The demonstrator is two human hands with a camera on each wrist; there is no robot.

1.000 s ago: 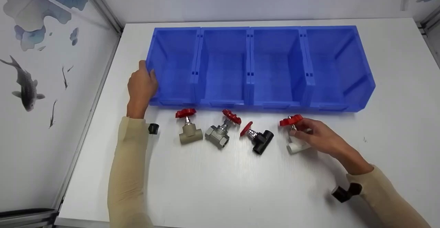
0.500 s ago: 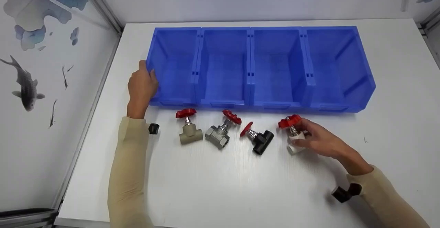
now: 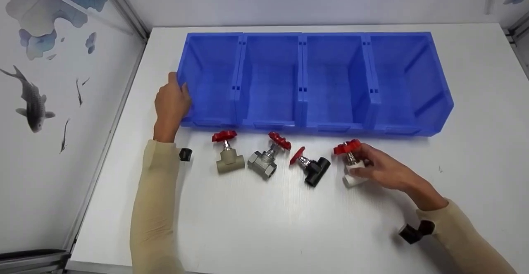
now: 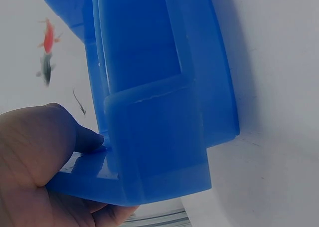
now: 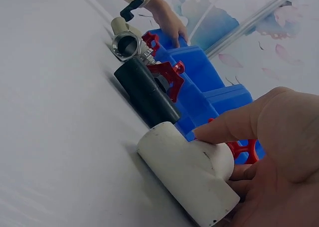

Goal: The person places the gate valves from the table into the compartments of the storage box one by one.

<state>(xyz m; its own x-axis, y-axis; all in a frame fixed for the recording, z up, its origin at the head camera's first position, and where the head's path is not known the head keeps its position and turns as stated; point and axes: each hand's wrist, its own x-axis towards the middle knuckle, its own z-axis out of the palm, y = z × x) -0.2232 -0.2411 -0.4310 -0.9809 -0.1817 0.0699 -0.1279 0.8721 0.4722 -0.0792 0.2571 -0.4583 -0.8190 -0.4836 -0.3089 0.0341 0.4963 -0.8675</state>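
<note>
My left hand (image 3: 171,102) grips the left wall of the leftmost blue bin (image 3: 210,79), thumb inside the rim and fingers outside, as the left wrist view also shows. With the right hand (image 3: 382,166) I hold a white valve (image 5: 187,172) with a red handwheel (image 3: 347,146), thumb on one side of its body and fingers on the other. Its white tee body lies close over the table. Left of it lie a black valve (image 3: 316,171), a grey metal valve (image 3: 262,163) and a beige valve (image 3: 229,161), each with a red handwheel.
Several blue bins stand joined in a row behind the valves, among them a second bin (image 3: 270,84), a third bin (image 3: 332,84) and the rightmost bin (image 3: 407,84). They stand on a white table (image 3: 264,228). Printed panels (image 3: 264,1) rise behind and at the left.
My right hand has shifted its hold on the white valve, whose body has turned slightly and moved a little left. The left hand stays on the bin, and the other valves lie as before.
</note>
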